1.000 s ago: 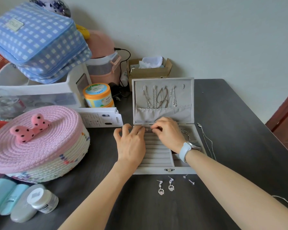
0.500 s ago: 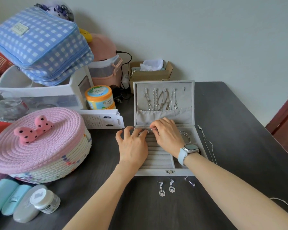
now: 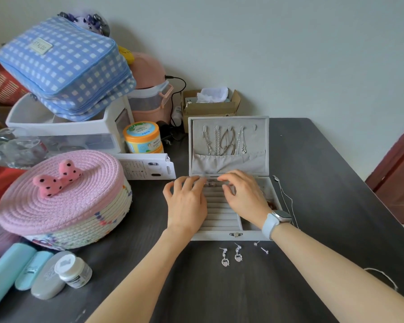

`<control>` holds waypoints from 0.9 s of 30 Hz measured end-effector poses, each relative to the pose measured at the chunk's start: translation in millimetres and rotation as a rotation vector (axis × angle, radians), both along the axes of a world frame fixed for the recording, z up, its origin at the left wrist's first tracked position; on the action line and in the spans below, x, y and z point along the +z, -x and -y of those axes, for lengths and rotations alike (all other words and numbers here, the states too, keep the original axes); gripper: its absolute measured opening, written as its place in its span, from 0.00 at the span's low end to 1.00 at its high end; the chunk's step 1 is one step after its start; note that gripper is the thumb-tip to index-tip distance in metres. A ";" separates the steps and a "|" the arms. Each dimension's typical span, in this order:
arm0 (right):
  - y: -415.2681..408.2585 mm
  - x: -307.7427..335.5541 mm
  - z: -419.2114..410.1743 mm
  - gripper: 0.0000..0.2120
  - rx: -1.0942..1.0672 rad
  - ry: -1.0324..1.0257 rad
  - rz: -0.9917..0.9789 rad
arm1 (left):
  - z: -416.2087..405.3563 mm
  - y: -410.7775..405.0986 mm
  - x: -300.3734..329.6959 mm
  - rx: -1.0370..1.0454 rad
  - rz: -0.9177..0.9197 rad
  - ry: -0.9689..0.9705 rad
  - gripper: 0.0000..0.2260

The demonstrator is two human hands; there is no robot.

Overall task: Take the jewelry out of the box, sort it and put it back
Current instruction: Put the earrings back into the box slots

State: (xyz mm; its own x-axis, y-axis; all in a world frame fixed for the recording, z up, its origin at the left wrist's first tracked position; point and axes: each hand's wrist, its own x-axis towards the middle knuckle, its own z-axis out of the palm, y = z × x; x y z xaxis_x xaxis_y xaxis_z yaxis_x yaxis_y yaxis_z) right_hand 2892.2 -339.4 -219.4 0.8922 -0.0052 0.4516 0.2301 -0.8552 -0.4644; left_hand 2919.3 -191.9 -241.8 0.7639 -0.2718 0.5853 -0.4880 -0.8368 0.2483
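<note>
The dark table [image 3: 324,183] carries the grey jewelry box [image 3: 229,235], open, its lid upright facing the person with chains [image 3: 224,143] hanging lengthwise; the ring rolls run left to right. The left hand [image 3: 187,203] rests on the rolls, grip spread. The right hand [image 3: 245,197] hovers beside two rings [image 3: 210,183] in the far roll, fingers loosely curled; whether it pinches anything I cannot tell. Two drop earrings [image 3: 231,256] lie before the box.
</note>
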 end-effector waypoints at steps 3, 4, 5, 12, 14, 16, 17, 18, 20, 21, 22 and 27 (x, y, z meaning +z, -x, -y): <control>36.2 2.3 0.7 0.15 -0.024 -0.058 0.086 | -9.5 36.9 4.0 -0.085 -0.023 0.182 0.16; 50.7 0.8 0.9 0.15 -0.031 -0.065 0.106 | -13.7 51.3 2.2 -0.141 -0.054 0.237 0.15; 66.0 -1.3 0.7 0.14 -0.037 -0.070 0.119 | -18.3 66.2 -0.3 -0.202 -0.095 0.280 0.13; 122.9 -31.3 -11.5 0.13 -0.166 0.180 0.043 | -23.2 106.1 -21.9 -0.323 -0.354 0.149 0.13; 122.9 -35.2 -16.1 0.11 -0.236 0.235 -0.021 | -19.2 104.4 -19.8 -0.309 -0.369 0.146 0.12; 120.5 -35.9 -19.9 0.07 -0.268 0.251 -0.053 | -17.2 104.0 -17.5 -0.296 -0.384 0.153 0.10; 119.7 -35.7 -21.9 0.06 -0.275 0.258 -0.066 | -17.4 104.7 -16.5 -0.286 -0.395 0.167 0.10; 119.2 -35.8 -23.5 0.05 -0.276 0.263 -0.079 | -18.2 105.6 -15.6 -0.276 -0.409 0.182 0.09; 119.5 -34.0 -25.9 0.03 -0.274 0.230 -0.110 | -20.1 107.0 -14.1 -0.264 -0.428 0.199 0.09; 119.5 -32.0 -26.9 0.02 -0.280 0.200 -0.133 | -20.8 107.5 -13.7 -0.264 -0.430 0.201 0.08; 119.2 -30.0 -27.7 0.03 -0.289 0.171 -0.153 | -21.2 108.3 -13.2 -0.265 -0.428 0.206 0.08; 115.7 -26.3 -28.7 0.07 -0.287 0.068 -0.259 | -22.3 111.1 -12.0 -0.227 -0.406 0.259 0.06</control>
